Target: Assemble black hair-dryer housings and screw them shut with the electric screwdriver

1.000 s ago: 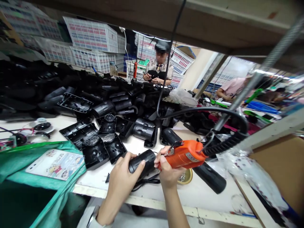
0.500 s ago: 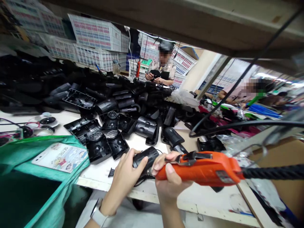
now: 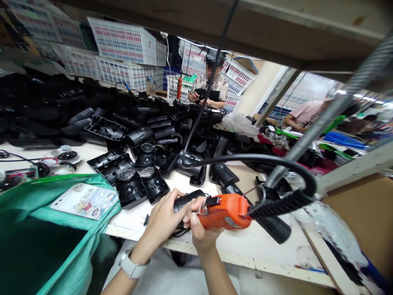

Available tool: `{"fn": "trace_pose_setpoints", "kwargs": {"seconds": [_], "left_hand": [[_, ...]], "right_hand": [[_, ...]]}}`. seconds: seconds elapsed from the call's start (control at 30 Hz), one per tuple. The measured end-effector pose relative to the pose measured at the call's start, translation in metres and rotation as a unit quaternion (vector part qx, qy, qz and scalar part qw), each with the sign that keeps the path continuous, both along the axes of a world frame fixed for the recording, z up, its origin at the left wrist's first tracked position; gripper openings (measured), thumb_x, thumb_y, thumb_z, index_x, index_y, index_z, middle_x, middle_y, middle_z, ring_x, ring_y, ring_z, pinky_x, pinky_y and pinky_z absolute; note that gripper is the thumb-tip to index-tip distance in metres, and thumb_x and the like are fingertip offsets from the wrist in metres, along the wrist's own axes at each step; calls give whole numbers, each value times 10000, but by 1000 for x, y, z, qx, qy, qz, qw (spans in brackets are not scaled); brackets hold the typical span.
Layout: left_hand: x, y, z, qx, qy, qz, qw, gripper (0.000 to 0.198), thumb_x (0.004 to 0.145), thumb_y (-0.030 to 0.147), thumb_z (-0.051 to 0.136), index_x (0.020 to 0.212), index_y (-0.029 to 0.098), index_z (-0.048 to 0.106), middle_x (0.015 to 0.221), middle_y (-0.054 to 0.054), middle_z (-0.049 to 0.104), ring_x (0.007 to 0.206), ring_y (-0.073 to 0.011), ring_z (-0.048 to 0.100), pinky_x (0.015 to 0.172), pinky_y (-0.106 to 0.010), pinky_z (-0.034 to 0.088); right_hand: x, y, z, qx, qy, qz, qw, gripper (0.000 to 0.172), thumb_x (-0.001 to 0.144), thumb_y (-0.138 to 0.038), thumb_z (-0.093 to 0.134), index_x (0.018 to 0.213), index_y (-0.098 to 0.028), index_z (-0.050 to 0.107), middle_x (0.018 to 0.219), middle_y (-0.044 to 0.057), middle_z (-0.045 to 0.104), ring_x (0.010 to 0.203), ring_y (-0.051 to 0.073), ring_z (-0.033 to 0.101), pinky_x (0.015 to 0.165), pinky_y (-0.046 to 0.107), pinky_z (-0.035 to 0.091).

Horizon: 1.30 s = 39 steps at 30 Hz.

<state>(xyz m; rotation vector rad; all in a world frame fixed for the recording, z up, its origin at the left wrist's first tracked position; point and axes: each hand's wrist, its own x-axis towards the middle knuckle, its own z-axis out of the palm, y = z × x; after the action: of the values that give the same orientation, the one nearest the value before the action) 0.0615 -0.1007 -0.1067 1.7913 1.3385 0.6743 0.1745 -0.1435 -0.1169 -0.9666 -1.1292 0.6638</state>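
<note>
My left hand (image 3: pixel 166 216), a pale watch on its wrist, grips a black plastic housing (image 3: pixel 188 199) at the table's front edge. My right hand (image 3: pixel 200 234) is wrapped round an orange electric screwdriver (image 3: pixel 227 211), whose rear end points toward me and to the right. The screwdriver's tip is hidden behind my fingers, so I cannot tell whether it touches the housing. A black plug (image 3: pixel 146 220) pokes out left of my left hand, and dark cord lies under the housing. To the right of the screwdriver rests a black cylindrical part (image 3: pixel 278 228).
Black housing halves (image 3: pixel 130 190) lie behind my hands, with a large heap of black parts (image 3: pixel 123 102) beyond. A green bag (image 3: pixel 101 180) hangs at left with a phone (image 3: pixel 86 200) on it. The screwdriver's cable (image 3: pixel 245 157) and a coil spring (image 3: pixel 319 123) cross the right side. Two people work farther off.
The orange screwdriver has swung round and looks shorter, its rear end now nearer my hands. Its cable has shifted left, and the coil spring has come into plain sight. Both hands keep their hold.
</note>
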Motion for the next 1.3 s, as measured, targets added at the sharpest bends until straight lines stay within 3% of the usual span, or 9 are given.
{"fn": "trace_pose_setpoints", "kwargs": {"seconds": [0.23, 0.37, 0.5, 0.63, 0.77, 0.93, 1.07, 1.17, 1.3], "left_hand": [[-2, 2, 0, -21, -15, 7, 1000, 192, 914, 442, 548, 1028, 288, 557, 1133, -39, 712, 1087, -312, 657, 861, -365, 410], [-4, 7, -3, -48, -45, 12, 998, 258, 925, 499, 549, 1061, 284, 590, 1109, -43, 732, 1064, -330, 674, 847, -370, 406], [-5, 13, -5, -91, -105, 8, 990, 355, 910, 597, 576, 1039, 271, 633, 1024, -24, 746, 988, -301, 685, 842, -353, 439], [-12, 13, 0, -155, -200, -6, 968, 470, 961, 617, 474, 1249, 276, 620, 1293, -36, 705, 1145, -270, 660, 866, -313, 499], [-25, 6, 8, -202, -254, -18, 946, 507, 992, 599, 401, 1333, 286, 609, 1439, -34, 633, 1269, -269, 607, 947, -321, 508], [-36, -2, 12, -192, -236, 5, 953, 495, 955, 617, 483, 1245, 257, 661, 1286, -51, 689, 1209, -284, 620, 951, -335, 496], [-46, -7, 7, -145, -184, 69, 970, 573, 898, 668, 577, 1279, 241, 603, 1113, -74, 682, 1046, -306, 645, 841, -366, 503], [-53, -17, 4, -50, -156, 124, 979, 562, 825, 606, 708, 1246, 248, 608, 1142, -83, 665, 1109, -322, 634, 892, -384, 507], [-59, -29, 2, 60, -161, 175, 969, 444, 739, 455, 824, 1101, 255, 662, 1170, -65, 656, 1102, -292, 649, 947, -377, 531]], "right_hand": [[1, 8, 12, 12, 59, 1, 998, 158, 808, -325, 713, 885, -236, 607, 585, -33, 603, 664, 248, 738, 630, 392, 643], [3, 18, 42, 9, 76, 29, 997, 149, 834, -314, 713, 924, -199, 684, 578, -33, 644, 478, 175, 660, 480, 294, 573], [15, 25, 80, 21, 94, 8, 995, 173, 854, -320, 741, 967, -191, 714, 606, -38, 677, 421, 117, 609, 450, 226, 527], [47, 33, 102, 21, 78, -68, 994, 222, 799, -324, 796, 940, -170, 722, 596, -28, 680, 425, 113, 601, 430, 207, 496], [83, 46, 98, 15, 90, -96, 991, 235, 781, -322, 787, 932, -166, 696, 573, -35, 665, 402, 110, 577, 408, 207, 470], [93, 54, 84, 3, 111, -73, 991, 292, 758, -348, 804, 949, -171, 674, 586, -42, 656, 420, 109, 571, 416, 213, 454], [84, 47, 84, -13, 125, -22, 992, 290, 759, -357, 804, 949, -184, 670, 599, -36, 658, 448, 116, 573, 440, 228, 462], [78, 42, 88, -35, 140, 29, 989, 285, 740, -359, 767, 954, -194, 675, 583, -33, 652, 443, 122, 559, 436, 237, 447], [72, 40, 89, -46, 159, 73, 983, 244, 682, -374, 669, 866, -214, 661, 531, -47, 592, 435, 125, 518, 434, 247, 426]]}}
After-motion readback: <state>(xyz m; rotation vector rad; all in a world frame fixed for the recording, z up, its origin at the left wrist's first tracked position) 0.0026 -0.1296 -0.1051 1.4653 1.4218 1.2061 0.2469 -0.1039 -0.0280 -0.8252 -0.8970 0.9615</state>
